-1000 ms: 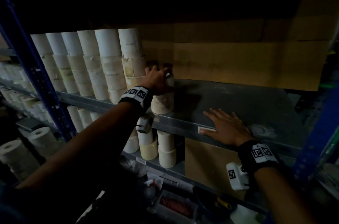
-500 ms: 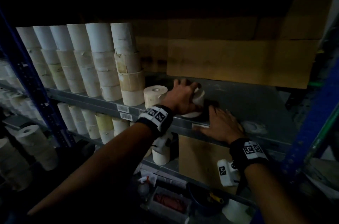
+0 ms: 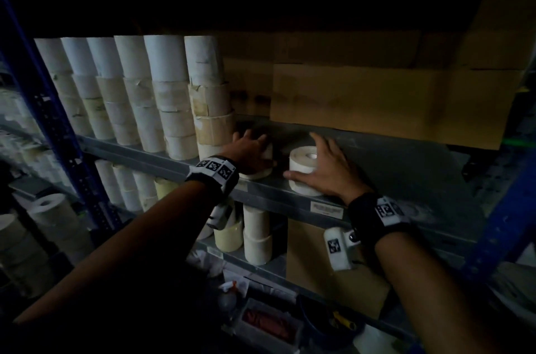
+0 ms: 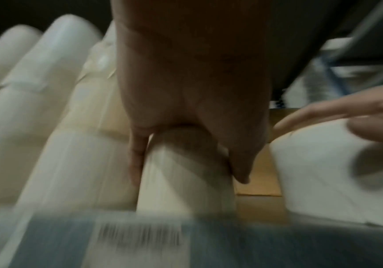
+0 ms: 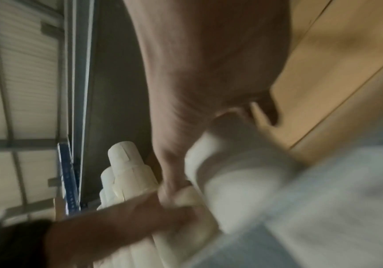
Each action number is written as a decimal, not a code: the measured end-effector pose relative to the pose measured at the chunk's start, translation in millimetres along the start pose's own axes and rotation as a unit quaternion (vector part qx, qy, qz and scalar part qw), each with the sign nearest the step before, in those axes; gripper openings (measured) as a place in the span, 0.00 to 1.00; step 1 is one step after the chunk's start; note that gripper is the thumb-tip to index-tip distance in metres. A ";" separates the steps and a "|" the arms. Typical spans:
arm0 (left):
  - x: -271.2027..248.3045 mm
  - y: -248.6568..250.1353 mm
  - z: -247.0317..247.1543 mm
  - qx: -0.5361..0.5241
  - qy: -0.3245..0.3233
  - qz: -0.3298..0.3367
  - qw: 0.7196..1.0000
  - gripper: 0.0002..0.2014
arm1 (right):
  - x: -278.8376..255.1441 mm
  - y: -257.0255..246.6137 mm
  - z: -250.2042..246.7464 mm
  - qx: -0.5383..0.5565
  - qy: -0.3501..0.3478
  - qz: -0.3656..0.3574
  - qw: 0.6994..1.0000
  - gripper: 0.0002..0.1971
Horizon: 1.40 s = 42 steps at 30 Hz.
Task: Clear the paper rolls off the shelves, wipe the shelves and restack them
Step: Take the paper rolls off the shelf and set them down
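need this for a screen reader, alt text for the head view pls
Two hands each grip a short paper roll on a dim metal shelf: left hand on one roll, right hand on another. Tall roll stacks stand to the left, cardboard boxes behind.

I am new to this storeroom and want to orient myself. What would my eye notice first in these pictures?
First, the two hands on the grey shelf: the left hand grips one paper roll, the right hand holds another roll beside it. Next, the tall stacks of rolls on the shelf's left part, with brown cardboard boxes behind on the right.
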State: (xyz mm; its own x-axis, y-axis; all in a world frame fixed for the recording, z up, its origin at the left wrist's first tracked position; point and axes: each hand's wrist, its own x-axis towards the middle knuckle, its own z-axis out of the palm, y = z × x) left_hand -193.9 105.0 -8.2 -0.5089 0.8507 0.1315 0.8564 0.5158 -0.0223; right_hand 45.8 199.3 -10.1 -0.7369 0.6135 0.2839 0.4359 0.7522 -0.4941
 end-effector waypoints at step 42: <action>-658.8 -350.3 179.9 -0.157 -0.070 -0.457 0.873 0.47 | -242.4 -428.9 453.9 -0.031 -0.362 -0.255 0.896 0.51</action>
State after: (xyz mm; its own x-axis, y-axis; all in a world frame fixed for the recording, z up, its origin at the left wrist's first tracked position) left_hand -174.2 -618.0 -265.3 -0.9788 0.1128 -0.1709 0.0567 0.9513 0.3031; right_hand -197.1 -381.1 -240.0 -0.9806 -0.1142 -0.1591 -0.0420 0.9161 -0.3988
